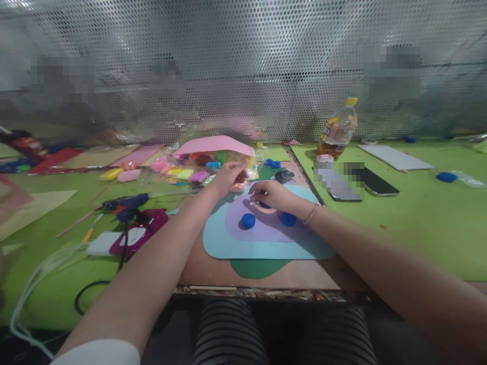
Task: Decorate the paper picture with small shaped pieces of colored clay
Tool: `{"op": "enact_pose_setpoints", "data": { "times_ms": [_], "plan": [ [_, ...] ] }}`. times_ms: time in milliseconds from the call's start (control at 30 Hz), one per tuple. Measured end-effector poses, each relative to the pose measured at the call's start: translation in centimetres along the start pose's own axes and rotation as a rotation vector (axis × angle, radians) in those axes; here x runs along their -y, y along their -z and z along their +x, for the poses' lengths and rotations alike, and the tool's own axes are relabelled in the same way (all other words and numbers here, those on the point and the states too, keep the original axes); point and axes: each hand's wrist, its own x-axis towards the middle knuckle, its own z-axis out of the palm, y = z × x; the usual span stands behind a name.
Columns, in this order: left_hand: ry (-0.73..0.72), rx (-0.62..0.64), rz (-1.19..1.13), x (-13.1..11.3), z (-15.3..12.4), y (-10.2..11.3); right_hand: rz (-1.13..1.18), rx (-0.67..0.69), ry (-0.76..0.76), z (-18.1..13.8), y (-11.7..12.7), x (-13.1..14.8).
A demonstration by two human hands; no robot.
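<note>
My left hand (228, 177) reaches forward over the far edge of the layered paper shapes, fingers curled near a small pinkish piece by the packets of coloured clay (190, 170); what it holds is unclear. My right hand (272, 195) rests closed on the lilac paper shape (266, 228), fingertips pinching something small and white over a peach ring. Two blue bottle caps (248, 220) (288, 219) sit on the lilac shape, which lies on a light-blue shape (220, 243) above a green one (254, 267).
A brown board (201, 271) lies on the green table (418, 223). A blue glue gun (125, 204) and a magenta object with cords are on the left. A bottle (340, 129), a phone (376, 182), a white sheet and more blue caps (446, 176) are on the right. Perforated metal screen behind.
</note>
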Motion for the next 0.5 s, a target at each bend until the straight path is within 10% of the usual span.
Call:
{"op": "enact_pose_setpoints", "data": {
  "times_ms": [500],
  "plan": [
    [0.024, -0.011, 0.040, -0.35, -0.34, -0.17, -0.176, -0.002, 0.076, -0.56, -0.12, 0.77]
  ]
}}
